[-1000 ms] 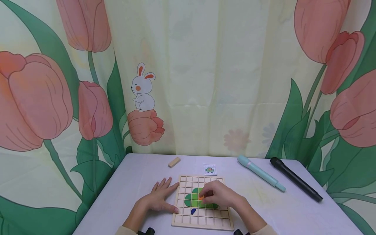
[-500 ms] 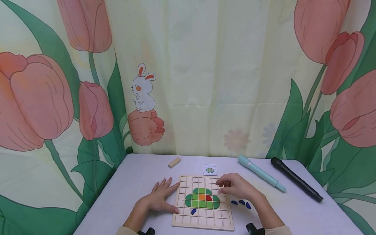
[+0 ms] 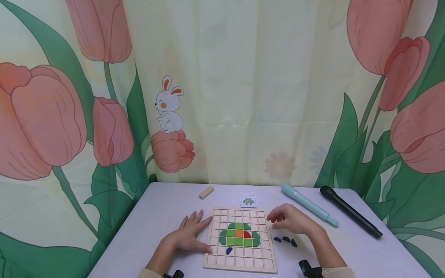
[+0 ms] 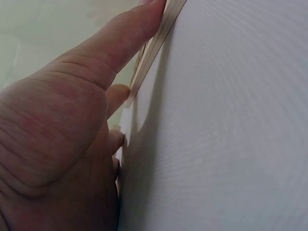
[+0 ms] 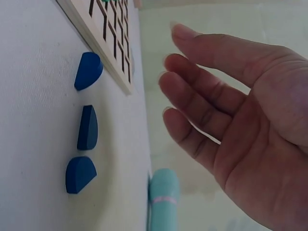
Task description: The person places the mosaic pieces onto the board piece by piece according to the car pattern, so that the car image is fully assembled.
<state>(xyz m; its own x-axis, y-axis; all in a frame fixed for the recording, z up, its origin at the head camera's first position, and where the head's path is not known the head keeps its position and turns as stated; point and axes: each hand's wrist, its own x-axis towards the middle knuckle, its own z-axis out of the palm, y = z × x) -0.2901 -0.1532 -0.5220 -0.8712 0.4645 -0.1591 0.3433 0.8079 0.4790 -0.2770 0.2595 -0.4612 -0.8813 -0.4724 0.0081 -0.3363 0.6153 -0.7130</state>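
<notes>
A wooden grid board (image 3: 240,264) lies on the table, its middle cells filled with green tiles (image 3: 230,233), an orange tile (image 3: 239,233) and a red tile (image 3: 247,234). One blue half-round piece (image 3: 229,251) sits tilted on the lower left cells. My left hand (image 3: 187,234) is spread flat at the board's left edge, thumb and index touching it. Off the board's right edge, my right hand (image 3: 290,219) hovers with loosely bent fingers and nothing between them. Below it lie three blue half-round pieces (image 5: 87,127) on the table.
A small picture card (image 3: 248,200) lies behind the board, with a wooden block (image 3: 206,192) to its left. A mint-green marker-like stick (image 3: 309,204) and a black stick (image 3: 351,212) lie at the right. A tulip-print curtain (image 3: 229,96) hangs behind the table.
My right hand has lifted off the board and moved right, past its edge. The red tile and the blue pieces beside the board have come into sight. My left hand stays put.
</notes>
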